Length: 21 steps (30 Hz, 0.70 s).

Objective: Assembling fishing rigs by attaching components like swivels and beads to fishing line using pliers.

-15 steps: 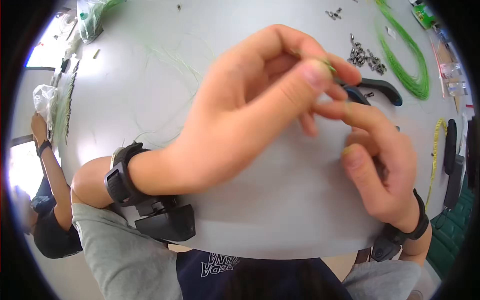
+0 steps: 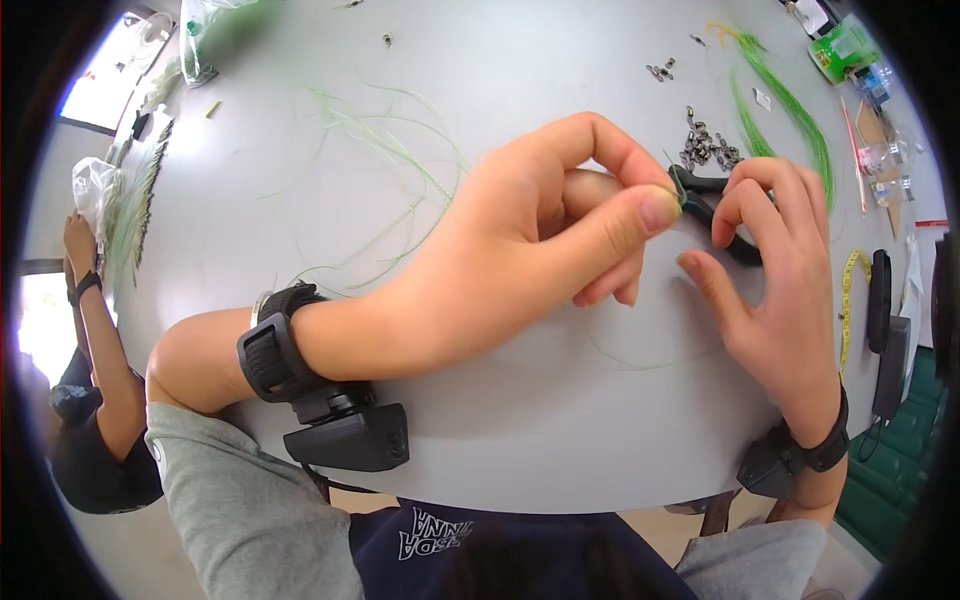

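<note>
My left hand point(image 2: 560, 225) is raised over the middle of the table, thumb and index finger pinching a thin green fishing line point(image 2: 682, 197) with a small knot or loop at the fingertips. My right hand point(image 2: 782, 280) holds nothing; its fingers are bent, with the thumb apart. It hovers beside a black-and-blue handled tool, like pliers point(image 2: 742, 250), lying on the table; its jaws are hidden. A pile of small dark metal swivels point(image 2: 702, 150) lies just beyond the handles. Loose green line point(image 2: 400, 165) curls over the table left of my hands.
A green line bundle point(image 2: 785, 95) lies at the far right. Beyond it are a green packet point(image 2: 842, 48), a yellow tape measure point(image 2: 852, 300) and a black case point(image 2: 878, 300). At the left, another person's arm point(image 2: 100, 330) reaches toward a clear plastic bag point(image 2: 93, 185).
My hands have drawn apart: the right has moved off the left's fingertips, toward the pliers, and opened. My left still pinches the green line, now lower in the picture. The view has shifted slightly.
</note>
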Each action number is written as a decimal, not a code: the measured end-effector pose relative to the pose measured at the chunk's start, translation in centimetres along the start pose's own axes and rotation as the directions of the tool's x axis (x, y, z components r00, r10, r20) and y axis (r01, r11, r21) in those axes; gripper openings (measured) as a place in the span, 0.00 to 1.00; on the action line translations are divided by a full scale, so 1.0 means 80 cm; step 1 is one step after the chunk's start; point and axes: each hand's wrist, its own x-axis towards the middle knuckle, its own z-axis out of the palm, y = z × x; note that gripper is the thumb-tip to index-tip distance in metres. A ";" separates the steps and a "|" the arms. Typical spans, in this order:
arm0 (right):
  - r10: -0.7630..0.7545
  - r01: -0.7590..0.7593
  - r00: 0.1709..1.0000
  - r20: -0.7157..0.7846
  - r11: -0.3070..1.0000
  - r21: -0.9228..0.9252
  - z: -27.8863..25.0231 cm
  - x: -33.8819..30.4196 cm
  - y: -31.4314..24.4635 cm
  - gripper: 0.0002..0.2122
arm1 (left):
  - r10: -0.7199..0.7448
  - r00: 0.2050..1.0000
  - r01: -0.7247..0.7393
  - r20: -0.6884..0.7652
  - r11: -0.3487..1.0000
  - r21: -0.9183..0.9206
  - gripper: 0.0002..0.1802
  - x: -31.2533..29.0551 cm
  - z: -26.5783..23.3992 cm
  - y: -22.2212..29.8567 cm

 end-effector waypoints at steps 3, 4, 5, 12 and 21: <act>-0.038 0.028 0.995 -0.097 0.995 -0.098 0.004 0.003 0.002 0.11 | -0.001 1.000 0.001 0.010 1.000 0.001 0.08 0.000 -0.001 -0.001; -0.059 0.046 0.984 -0.166 0.996 -0.081 0.006 0.005 0.003 0.11 | 0.011 1.000 -0.010 0.024 1.000 -0.010 0.08 0.000 0.000 -0.002; -0.077 0.064 0.969 -0.234 0.996 -0.065 0.007 0.007 0.005 0.11 | 0.011 1.000 -0.010 0.022 1.000 -0.014 0.08 -0.001 0.001 -0.002; -0.090 0.070 0.985 -0.150 0.988 -0.136 0.012 0.007 0.024 0.09 | -0.044 0.998 0.043 0.039 0.999 0.022 0.08 0.000 0.002 0.001; -0.019 0.106 0.978 -0.206 0.902 0.419 0.002 -0.002 0.007 0.03 | -0.055 0.997 0.055 0.055 0.998 -0.010 0.08 0.001 0.003 0.000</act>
